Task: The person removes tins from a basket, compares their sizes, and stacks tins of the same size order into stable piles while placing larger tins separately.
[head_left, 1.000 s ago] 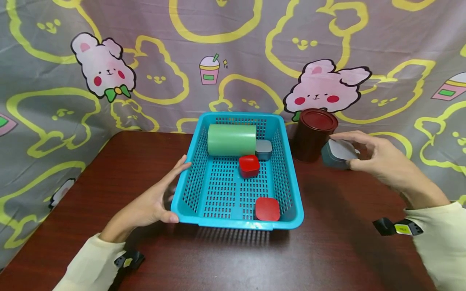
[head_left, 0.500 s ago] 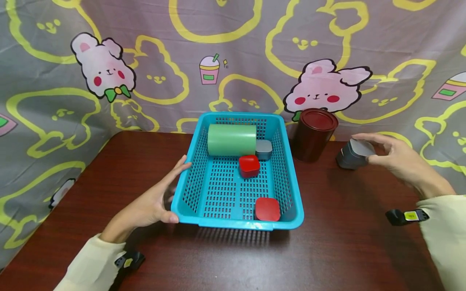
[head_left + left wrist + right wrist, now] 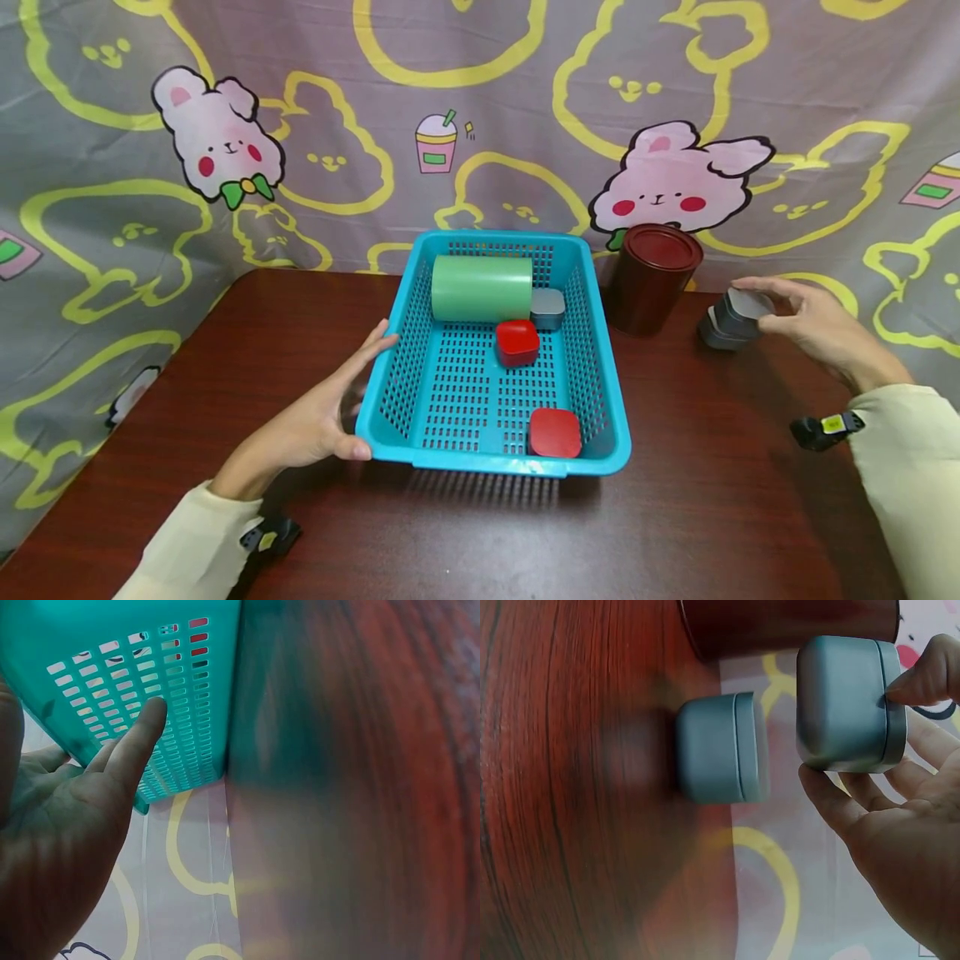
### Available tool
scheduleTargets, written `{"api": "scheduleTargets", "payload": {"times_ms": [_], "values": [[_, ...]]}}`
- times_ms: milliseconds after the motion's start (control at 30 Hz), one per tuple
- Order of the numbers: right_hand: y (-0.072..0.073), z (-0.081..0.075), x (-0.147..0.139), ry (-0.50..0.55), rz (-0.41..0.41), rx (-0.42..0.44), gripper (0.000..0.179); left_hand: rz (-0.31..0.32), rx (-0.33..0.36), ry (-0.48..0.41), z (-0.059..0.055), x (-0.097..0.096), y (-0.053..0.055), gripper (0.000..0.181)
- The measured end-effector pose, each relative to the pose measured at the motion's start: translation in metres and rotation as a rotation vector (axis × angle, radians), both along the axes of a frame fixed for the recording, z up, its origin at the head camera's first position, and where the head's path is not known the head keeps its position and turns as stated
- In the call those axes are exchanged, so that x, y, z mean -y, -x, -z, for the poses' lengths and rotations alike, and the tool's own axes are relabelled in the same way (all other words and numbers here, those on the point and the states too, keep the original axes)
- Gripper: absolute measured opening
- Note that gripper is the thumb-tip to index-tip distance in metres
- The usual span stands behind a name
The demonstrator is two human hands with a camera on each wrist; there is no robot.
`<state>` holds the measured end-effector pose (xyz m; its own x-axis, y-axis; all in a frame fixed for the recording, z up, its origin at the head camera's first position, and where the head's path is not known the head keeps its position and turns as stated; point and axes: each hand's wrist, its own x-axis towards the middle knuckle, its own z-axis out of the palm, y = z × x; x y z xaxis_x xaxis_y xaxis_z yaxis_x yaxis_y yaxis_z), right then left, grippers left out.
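My right hand holds a small grey lidded tin between thumb and fingers. Clear of the table in the right wrist view, this tin is a little above a matching grey tin that stands upright on the wood. In the head view the held tin partly overlaps the lower one. On the other side, my left hand rests against the left side of a turquoise perforated basket. Its fingers stretch along the wall and rim, and the thumb lies by the front left corner.
Inside the basket lie a green cylinder, a third grey tin, a red tin and another red tin near the front. A dark red canister stands between basket and right hand. A patterned curtain backs the table.
My right hand has carried the grey tin rightward from beside the canister to over the standing tin, of which more now shows. The left hand stays at the basket.
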<state>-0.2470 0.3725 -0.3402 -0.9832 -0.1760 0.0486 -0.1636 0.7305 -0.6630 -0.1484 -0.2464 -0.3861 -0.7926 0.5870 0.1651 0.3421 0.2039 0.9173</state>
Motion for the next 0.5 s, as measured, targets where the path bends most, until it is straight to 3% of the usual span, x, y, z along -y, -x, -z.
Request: {"api": "scheduleTargets", "payload": {"times_ms": [200,500], "values": [[0.010,0.002,-0.001,-0.059,0.042,0.029,0.052,-0.004,-0.002,-0.002,0.000,0.000,0.000,0.121],[0.017,0.008,-0.003,-0.070,0.058,0.054,0.051,-0.013,-0.020,0.021,0.001,0.001,0.000,0.121]]}}
